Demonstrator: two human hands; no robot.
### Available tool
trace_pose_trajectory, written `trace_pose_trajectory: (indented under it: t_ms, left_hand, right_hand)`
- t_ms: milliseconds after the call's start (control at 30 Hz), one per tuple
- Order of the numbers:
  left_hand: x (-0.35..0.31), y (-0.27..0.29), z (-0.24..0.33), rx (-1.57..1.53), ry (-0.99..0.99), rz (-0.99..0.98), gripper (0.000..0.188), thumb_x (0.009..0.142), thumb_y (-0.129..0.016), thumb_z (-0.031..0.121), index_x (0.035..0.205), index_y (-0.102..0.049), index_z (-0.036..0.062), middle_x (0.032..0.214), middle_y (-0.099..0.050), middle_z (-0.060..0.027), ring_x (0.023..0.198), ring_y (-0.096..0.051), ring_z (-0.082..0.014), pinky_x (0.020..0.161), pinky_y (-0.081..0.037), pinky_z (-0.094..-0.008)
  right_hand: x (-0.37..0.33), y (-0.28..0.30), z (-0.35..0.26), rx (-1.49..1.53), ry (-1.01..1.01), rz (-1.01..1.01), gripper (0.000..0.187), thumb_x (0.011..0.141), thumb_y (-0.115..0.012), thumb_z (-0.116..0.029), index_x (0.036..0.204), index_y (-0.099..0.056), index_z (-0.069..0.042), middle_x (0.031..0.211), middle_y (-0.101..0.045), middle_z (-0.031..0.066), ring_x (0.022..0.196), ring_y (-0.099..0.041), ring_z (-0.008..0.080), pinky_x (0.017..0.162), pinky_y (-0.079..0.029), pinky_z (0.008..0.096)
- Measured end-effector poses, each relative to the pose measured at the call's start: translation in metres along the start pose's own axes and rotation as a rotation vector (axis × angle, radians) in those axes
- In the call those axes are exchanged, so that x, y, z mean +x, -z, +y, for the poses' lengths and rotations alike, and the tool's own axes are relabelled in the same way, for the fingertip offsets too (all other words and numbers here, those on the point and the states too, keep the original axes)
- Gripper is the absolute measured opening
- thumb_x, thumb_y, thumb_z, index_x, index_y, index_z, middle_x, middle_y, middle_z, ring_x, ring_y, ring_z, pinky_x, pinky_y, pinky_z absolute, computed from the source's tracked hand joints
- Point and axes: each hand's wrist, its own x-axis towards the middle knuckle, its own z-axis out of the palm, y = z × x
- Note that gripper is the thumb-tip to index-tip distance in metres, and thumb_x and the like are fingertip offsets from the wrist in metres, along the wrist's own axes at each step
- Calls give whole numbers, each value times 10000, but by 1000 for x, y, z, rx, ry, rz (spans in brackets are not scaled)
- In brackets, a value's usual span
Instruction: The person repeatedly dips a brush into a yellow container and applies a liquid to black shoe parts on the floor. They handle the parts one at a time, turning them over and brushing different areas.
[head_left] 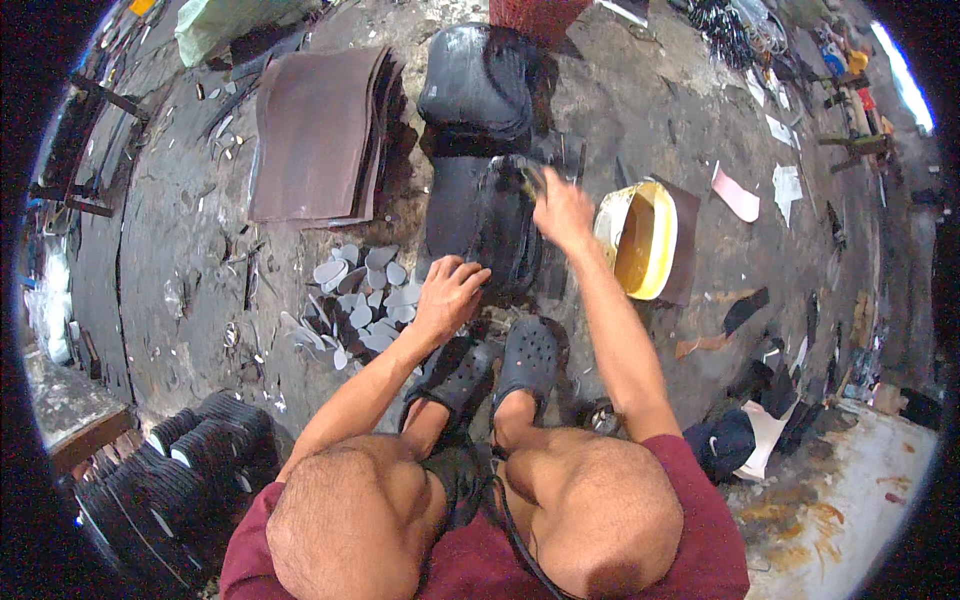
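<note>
In front of my feet lies a stack of black sheets (465, 205) with a shiny, wet-looking patch near its far end. My left hand (452, 295) has its fingers bent together on the near edge of the top sheet, pressing it down. My right hand (563, 212) is closed around a small brush (532, 181), whose tip is over the sheet's far right part; the brush is slightly blurred. To the right of that hand stands a yellow tub (660, 245) with yellowish-brown glue-like stuff inside.
Beyond the sheets sits another black stack (475, 80). Brown sheets (315, 140) are piled at the left, above scattered grey oval pieces (365, 295). Black soles (170, 490) fill the near left. A dark cap (722, 442) and scraps lie at the right. My clogs (528, 358) are close by.
</note>
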Motion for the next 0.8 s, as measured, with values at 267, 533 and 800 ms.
trace_pose_trajectory:
  t_ms: [267, 533, 800]
  left_hand:
    - [5, -3, -9, 122, -63, -86, 456, 732, -773, 193, 1177, -687, 142, 1189, -672, -16, 1134, -544, -293, 1024, -423, -457]
    - [23, -4, -14, 214, -237, -106, 227, 797, -686, 178, 1001, -714, 82, 947, -705, -52, 1092, -557, -276, 1035, -402, -452]
    - [65, 12, -29, 106, -151, -84, 101, 839, -663, 164, 913, -636, 102, 898, -657, -52, 1012, -551, -285, 974, -360, -476]
  right_hand:
    - [-37, -4, -3, -35, 336, -191, 376, 889, -604, -141, 1248, -621, -254, 983, -737, 109, 893, -709, 364, 718, -563, 522]
    - [-72, 14, -6, 99, 253, -341, 387, 897, -596, -185, 1280, -624, -236, 1035, -734, 137, 971, -701, 358, 771, -557, 501]
    - [-75, 64, 11, 699, -137, 338, 475, 927, -688, -229, 1312, -577, 25, 1094, -704, 253, 1026, -696, 386, 903, -525, 429]
